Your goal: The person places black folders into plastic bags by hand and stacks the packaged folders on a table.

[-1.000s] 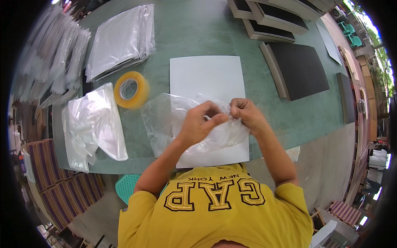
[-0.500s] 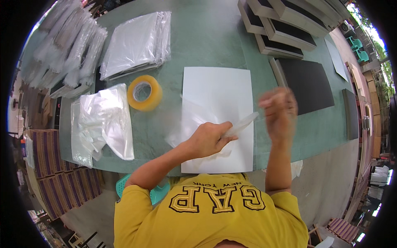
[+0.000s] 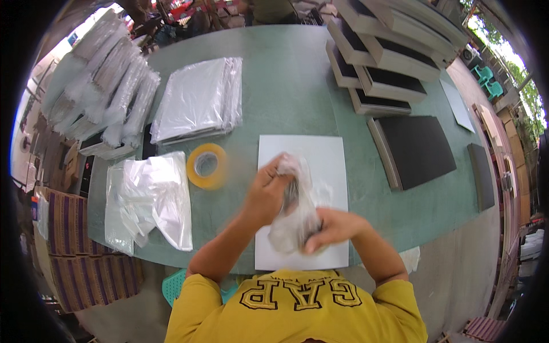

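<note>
A crumpled clear plastic bag is bunched between my hands above a white sheet. My left hand pinches the bag's upper end, fingers closed. Lower down, on the other side of the bag, my right hand grips it between thumb and fingers; some fingertips are hidden behind the plastic. Motion blurs the bag. The sheet lies flat at the table's near edge, partly covered by my hands. Left of it stands a roll of yellowish clear tape, and beyond that lies a loose pile of clear plastic bags.
On the green table sit a plastic-wrapped stack, a tall heap of wrapped packs, a dark-topped stack and piled pale, dark-edged blocks. Cartons stand on the floor at left.
My right hand has come down and left onto the plastic bag. My left hand has turned upward with the bag, which is now bunched up. The view has tilted toward the table's far edge.
</note>
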`<action>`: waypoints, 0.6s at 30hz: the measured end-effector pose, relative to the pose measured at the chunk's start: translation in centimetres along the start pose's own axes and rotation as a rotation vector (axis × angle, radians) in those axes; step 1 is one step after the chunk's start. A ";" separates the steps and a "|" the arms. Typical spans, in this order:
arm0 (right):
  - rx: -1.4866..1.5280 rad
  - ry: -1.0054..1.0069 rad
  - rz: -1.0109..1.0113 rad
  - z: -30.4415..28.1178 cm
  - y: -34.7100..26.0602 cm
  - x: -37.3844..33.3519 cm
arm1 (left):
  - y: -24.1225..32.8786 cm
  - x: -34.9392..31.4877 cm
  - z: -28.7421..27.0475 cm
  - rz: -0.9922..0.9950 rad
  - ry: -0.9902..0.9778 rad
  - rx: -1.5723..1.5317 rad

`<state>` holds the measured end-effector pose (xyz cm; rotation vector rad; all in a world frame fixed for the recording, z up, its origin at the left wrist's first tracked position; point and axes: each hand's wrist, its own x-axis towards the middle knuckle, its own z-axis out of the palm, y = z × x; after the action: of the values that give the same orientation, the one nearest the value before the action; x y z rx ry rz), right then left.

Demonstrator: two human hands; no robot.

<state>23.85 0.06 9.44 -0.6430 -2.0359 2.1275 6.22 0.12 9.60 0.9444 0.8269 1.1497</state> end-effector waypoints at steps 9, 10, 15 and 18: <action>0.238 -0.225 -0.188 -1.7 2.2 -2.8 | 1.7 -0.7 -3.2 -0.153 -0.450 -0.203; -0.095 -0.219 0.008 -1.2 1.4 -2.3 | 2.3 -0.7 -4.3 -0.197 -0.624 -0.322; -0.828 -0.025 0.406 -2.6 -2.1 -2.3 | 3.5 -1.7 -1.5 -0.075 -0.972 1.062; -0.288 -0.268 -0.291 -2.0 -5.6 -2.9 | -1.2 -2.3 -8.2 0.153 -0.662 1.242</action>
<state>26.11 1.24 15.55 -0.0768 -2.4260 1.8548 -1.29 -0.79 5.48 2.2747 0.8798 0.2524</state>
